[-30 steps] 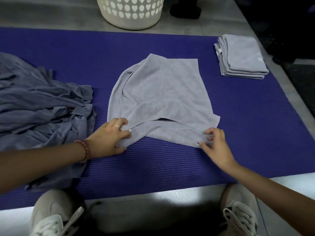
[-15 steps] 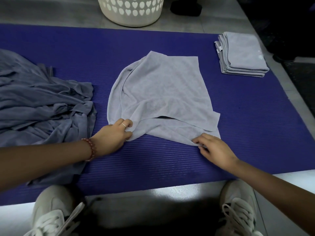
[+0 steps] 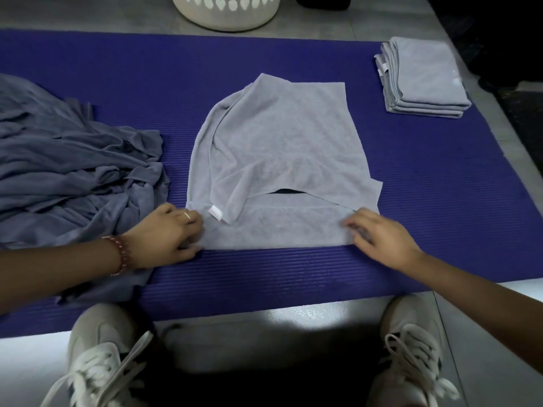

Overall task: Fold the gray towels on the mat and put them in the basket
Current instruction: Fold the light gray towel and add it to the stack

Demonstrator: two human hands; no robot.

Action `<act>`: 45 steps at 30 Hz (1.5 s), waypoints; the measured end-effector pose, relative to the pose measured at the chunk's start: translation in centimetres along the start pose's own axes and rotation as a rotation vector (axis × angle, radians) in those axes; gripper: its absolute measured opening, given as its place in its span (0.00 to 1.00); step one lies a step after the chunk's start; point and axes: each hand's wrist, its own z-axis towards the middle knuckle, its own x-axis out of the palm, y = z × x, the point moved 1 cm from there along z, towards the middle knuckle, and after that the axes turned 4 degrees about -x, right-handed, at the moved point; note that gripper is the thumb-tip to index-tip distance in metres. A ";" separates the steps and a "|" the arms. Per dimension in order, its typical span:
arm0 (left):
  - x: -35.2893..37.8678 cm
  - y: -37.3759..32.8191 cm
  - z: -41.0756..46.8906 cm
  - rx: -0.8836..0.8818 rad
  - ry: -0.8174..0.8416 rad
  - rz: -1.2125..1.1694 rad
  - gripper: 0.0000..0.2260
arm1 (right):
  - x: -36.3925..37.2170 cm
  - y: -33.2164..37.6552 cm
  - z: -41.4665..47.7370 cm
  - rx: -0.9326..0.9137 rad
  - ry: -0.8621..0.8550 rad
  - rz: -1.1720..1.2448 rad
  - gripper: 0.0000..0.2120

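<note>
A light gray towel (image 3: 282, 148) lies half folded in the middle of the blue mat (image 3: 426, 201). Its top layer is rumpled and a white tag shows near its near left corner. My left hand (image 3: 167, 235) grips the towel's near left corner with curled fingers. My right hand (image 3: 379, 235) pinches the near right corner; its fingers are blurred. The lower layer is stretched flat between both hands. A heap of unfolded gray towels (image 3: 67, 171) lies at the left. A stack of folded towels (image 3: 423, 77) sits at the far right. The white basket (image 3: 226, 16) stands beyond the mat.
Pale tiled floor surrounds the mat. My two white sneakers (image 3: 100, 359) stand just off the mat's near edge. A dark object (image 3: 323, 1) stands on the floor right of the basket, and dark shapes fill the far right.
Both hands have pulled the towel's near edge toward me and apart, so the lower layer now lies flat and straight. A white tag has come into sight.
</note>
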 end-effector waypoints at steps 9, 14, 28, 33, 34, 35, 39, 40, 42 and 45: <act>-0.1 -2.1 5.5 -0.071 -0.180 -0.086 0.15 | -0.4 -0.9 3.9 0.728 -0.263 0.469 0.16; 0.0 -1.3 7.2 -0.048 -0.189 -0.119 0.09 | -1.0 -1.2 5.0 0.721 -0.244 0.532 0.13; -1.7 -1.3 8.2 -0.293 -0.027 -0.345 0.11 | -0.9 -1.4 4.3 0.722 -0.301 0.594 0.18; -3.5 2.3 5.1 -0.054 -0.203 -0.243 0.07 | -1.8 -1.4 2.5 0.743 -0.578 0.699 0.18; -3.1 3.0 4.0 0.005 -0.166 -0.145 0.06 | -1.4 -1.6 1.9 0.743 -0.558 0.692 0.18; -2.4 3.4 3.0 0.049 -0.122 -0.070 0.05 | -0.9 -1.7 1.2 0.738 -0.508 0.679 0.18; 0.2 3.1 0.0 -0.008 -0.061 -0.064 0.09 | 0.6 -2.1 -0.6 0.657 -0.236 0.613 0.18; 0.4 2.8 -0.4 -0.041 -0.080 -0.084 0.10 | 0.8 -2.2 -0.8 0.638 -0.203 0.605 0.18; 0.3 2.2 -0.7 -0.088 -0.139 -0.112 0.15 | 0.8 -2.3 -1.0 0.611 -0.167 0.581 0.16; -0.2 1.3 -0.7 -0.074 -0.140 -0.145 0.14 | 0.9 -2.5 -1.1 0.572 -0.160 0.563 0.15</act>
